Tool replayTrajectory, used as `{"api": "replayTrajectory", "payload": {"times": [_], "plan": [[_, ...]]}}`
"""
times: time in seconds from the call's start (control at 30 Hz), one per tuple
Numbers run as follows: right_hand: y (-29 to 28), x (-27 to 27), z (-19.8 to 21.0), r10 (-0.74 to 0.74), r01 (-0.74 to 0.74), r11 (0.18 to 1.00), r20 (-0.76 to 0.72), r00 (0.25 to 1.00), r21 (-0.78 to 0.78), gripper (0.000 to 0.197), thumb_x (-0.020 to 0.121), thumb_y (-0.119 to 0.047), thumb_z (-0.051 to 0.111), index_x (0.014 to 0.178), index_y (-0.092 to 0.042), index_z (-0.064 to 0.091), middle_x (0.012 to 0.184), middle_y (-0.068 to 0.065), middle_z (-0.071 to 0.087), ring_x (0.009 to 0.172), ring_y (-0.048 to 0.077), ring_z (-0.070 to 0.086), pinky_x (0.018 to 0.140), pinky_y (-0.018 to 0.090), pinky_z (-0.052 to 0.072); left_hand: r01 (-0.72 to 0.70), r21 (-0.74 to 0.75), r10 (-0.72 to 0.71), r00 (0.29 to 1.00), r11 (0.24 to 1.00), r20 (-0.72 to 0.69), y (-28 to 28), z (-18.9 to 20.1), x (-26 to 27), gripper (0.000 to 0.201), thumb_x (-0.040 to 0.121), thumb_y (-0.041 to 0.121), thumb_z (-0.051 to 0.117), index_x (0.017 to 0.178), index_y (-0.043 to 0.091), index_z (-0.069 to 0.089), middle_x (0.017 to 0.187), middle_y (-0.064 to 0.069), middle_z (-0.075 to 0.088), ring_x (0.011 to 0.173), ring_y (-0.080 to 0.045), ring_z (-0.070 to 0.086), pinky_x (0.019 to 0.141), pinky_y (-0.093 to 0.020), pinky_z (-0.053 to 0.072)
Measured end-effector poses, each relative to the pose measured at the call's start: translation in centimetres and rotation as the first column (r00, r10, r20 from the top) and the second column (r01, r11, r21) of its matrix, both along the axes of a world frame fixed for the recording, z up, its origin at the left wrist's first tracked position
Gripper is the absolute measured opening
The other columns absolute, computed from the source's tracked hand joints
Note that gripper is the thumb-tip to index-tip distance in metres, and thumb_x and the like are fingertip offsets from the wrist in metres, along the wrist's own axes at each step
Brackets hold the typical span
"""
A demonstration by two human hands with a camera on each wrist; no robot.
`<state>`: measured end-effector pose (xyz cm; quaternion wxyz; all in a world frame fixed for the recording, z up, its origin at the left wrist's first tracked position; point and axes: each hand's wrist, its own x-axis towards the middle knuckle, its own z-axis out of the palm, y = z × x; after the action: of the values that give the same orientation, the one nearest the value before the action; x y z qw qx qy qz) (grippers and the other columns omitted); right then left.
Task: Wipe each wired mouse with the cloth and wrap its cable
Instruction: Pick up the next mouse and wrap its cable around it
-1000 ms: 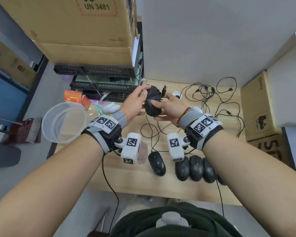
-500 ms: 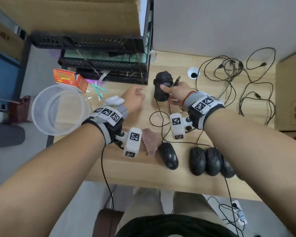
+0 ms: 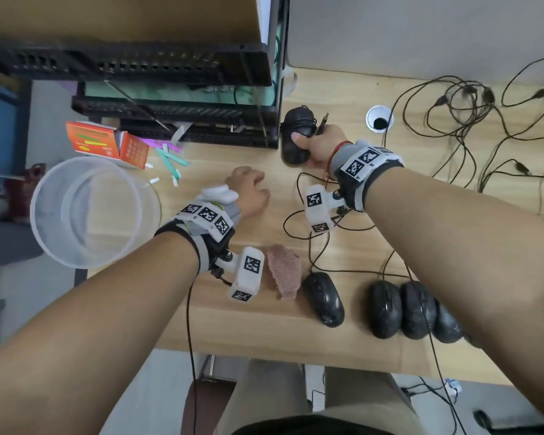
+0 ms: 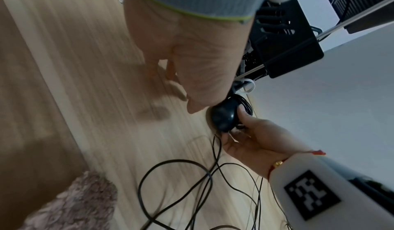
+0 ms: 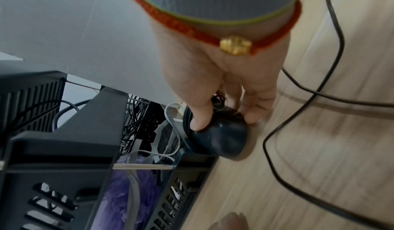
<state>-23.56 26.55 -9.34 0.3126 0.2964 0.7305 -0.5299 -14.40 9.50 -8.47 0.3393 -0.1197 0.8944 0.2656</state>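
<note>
Light wood makes up the desk [image 3: 296, 334], which is pushed against a grey wall. Black trays [image 3: 170, 114] are stacked at the back left, with a box on top. A clear tub [image 3: 88, 211] is seen hanging over the left edge, near an orange box [image 3: 107, 144].

From the head view, the whole desk is seen. A wrapped mouse [image 3: 296, 136] is held at the back, just beside the trays, by the right hand [image 3: 319, 146]. Its cable is wound round its body, and the plug sticks up by the fingers. Four more black mice are laid along the front edge: one mouse [image 3: 324, 298] alone, and three mice [image 3: 412, 309] side by side, partly hidden by the right arm. A pink cloth [image 3: 285, 271] is laid just left of the lone mouse. Loose cables [image 3: 484, 120] are spread at the back right, near a round hole [image 3: 380, 118].

Only in the right wrist view is the grip shown well: the thumb is pressed on the left side of the wrapped mouse and the fingers are curled on the right side. The mouse is dark, smooth and shiny, and its end is set on the wood. Tangled wires are seen inside the trays.

In the left wrist view, the left hand [image 4: 192, 62] is seen from below, over the desk. Its fingers are loosely bent and nothing is held. The cloth is seen fuzzy at the bottom corner.
</note>
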Motion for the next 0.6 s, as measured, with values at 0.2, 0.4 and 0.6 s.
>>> {"api": "replayTrajectory", "payload": {"times": [0.2, 0.4, 0.6], "plan": [[0.1, -0.2, -0.3, 0.151, -0.123, 0.960, -0.094, 0.984, 0.254, 0.056, 0.080, -0.040, 0.077, 0.122, -0.009, 0.057, 0.119, 0.006, 0.065, 0.109, 0.026, 0.061, 0.098, 0.040, 0.048, 0.003, -0.012, -0.003, 1.000, 1.000, -0.007, 0.0, -0.4, -0.6, 0.045, 0.099, 0.024, 0.058, 0.144, 0.020, 0.055, 0.159, -0.004, 0.031, 0.143, -0.030, 0.032, 0.117, -0.029, 0.024], [0.9, -0.5, -0.5, 0.228, -0.182, 0.924, -0.103, 0.968, 0.336, 0.060, 0.079, -0.043, 0.078, 0.122, -0.006, 0.054, 0.118, 0.008, 0.063, 0.106, 0.026, 0.061, 0.088, 0.034, 0.049, -0.039, -0.005, 0.039, 0.999, 0.999, -0.012, 0.1, -0.6, -0.9, 0.044, 0.098, 0.022, 0.057, 0.142, 0.019, 0.057, 0.154, -0.004, 0.035, 0.140, -0.030, 0.035, 0.117, -0.029, 0.027], [1.0, -0.5, -0.4, 0.249, -0.199, 0.937, -0.149, 0.957, 0.288, 0.046, 0.080, -0.031, 0.078, 0.118, -0.011, 0.062, 0.111, 0.003, 0.069, 0.104, 0.023, 0.064, 0.091, 0.031, 0.049, -0.067, -0.004, 0.067, 0.998, 0.998, -0.011, 0.5, -0.9, -1.0, 0.043, 0.096, 0.022, 0.060, 0.140, 0.019, 0.059, 0.152, -0.004, 0.037, 0.138, -0.029, 0.038, 0.117, -0.031, 0.029]]}}
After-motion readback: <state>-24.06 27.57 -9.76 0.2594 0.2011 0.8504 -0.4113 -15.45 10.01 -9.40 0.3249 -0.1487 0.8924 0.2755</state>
